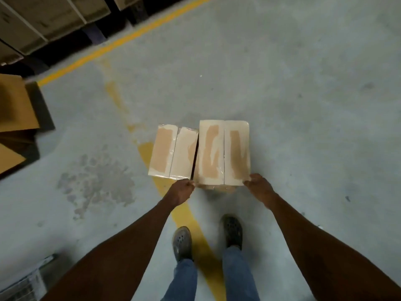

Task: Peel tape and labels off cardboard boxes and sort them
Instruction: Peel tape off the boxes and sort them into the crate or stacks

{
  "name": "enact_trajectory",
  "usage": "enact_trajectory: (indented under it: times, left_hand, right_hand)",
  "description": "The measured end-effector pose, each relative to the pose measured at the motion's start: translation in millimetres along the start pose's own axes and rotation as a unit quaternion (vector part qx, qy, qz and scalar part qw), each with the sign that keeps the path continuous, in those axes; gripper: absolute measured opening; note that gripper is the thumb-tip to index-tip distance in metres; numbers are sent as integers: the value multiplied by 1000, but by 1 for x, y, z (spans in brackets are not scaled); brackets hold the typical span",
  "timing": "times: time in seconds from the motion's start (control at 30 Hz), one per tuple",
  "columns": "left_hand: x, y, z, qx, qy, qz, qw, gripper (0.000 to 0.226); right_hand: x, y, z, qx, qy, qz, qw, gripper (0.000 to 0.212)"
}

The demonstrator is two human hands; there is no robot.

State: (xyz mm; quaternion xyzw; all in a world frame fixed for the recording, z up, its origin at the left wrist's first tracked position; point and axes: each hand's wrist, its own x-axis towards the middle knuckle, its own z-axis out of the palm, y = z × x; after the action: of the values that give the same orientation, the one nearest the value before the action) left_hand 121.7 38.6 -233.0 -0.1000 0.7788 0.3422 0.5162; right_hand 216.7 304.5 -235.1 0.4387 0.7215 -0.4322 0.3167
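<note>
Two pale cardboard boxes stand side by side on the concrete floor (282,94), just ahead of the person's feet: the left box (173,152) a little smaller and angled slightly away, the right box (224,152) squarer to the view, a narrow dark gap between them. Both tops show closed flaps with brown patches where the paper skin looks torn off, and glossy clear tape (173,148) clings along the seams and near edges — so the peeling looks partly done, not finished. The left hand (184,187) is curled at the near corner between the boxes, its fingertips closed as if pinching a tape edge or the right box's corner; which of the two cannot be told. The right hand (257,184) grips the right box's near right corner, fingers wrapped over the edge. The step in hand seems to be steadying or shifting the right box before stripping what tape remains. The next move likely calls for a firm hold with one hand while the other lifts a free tape end and pulls low along the seam. Flattened brown cardboard (15,118) lies at the far left, well apart — possibly the sorting pile.
</note>
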Motion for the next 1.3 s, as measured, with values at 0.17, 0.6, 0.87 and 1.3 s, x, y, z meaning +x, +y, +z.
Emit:
enact_trajectory:
  times: [0.17, 0.6, 0.87, 1.3]
  left_hand:
    - [107, 14, 31, 50, 48, 24, 997, 64]
    - [150, -3, 54, -102, 53, 27, 993, 53]
    - [-41, 18, -15, -185, 125, 91, 971, 61]
    - [-391, 11, -109, -328, 306, 184, 874, 44]
  right_hand:
    - [113, 15, 12, 91, 22, 1, 996, 73]
    - [159, 24, 21, 203, 2, -69, 977, 66]
    - [-36, -54, 0, 194, 49, -128, 971, 69]
    - [-364, -177, -7, 165, -1, -293, 942, 77]
